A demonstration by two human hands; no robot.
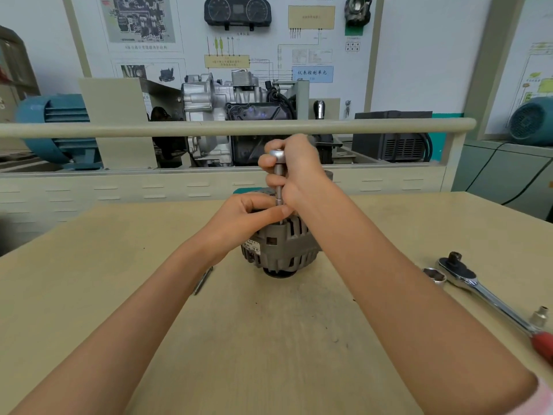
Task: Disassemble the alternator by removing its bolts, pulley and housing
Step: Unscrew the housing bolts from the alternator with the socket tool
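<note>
1. The right hand point(294, 172) is wrapped around an upright metal driver tool point(279, 178), fingers curled round its shaft just below the round silver cap at the top.
2. The left hand point(248, 214) pinches the lower end of that tool between fingertips and thumb, right where its tip meets the top of the alternator point(281, 247); this hand also rests on the alternator's upper face.
3. The alternator stands on end near the middle of the wooden table point(269, 339), its grey ribbed housing with slotted vents facing the camera and a dark round part underneath touching the tabletop. A small white label with black marks sits on its left side; the print is too small to read.
4. A slim metal rod-like piece point(203, 280) lies on the table just under the left wrist.
5. To the right, well apart from the alternator, a ratchet wrench point(484, 295) with a red grip lies slantwise towards the table's right edge. A loose socket point(435, 276) lies touching or just beside its head, and a smaller socket point(539, 316) stands near its handle.
6. Bare tabletop lies between the forearms and off to the left of the alternator.
7. Behind the table's far edge runs a pale rail point(239, 127), then an engine display point(236, 115) and a wall board point(227, 40) of diagrams. A blue label point(312, 74) on the board carries Chinese writing, "仪表控制单元"; the other captions are blurred.
</note>
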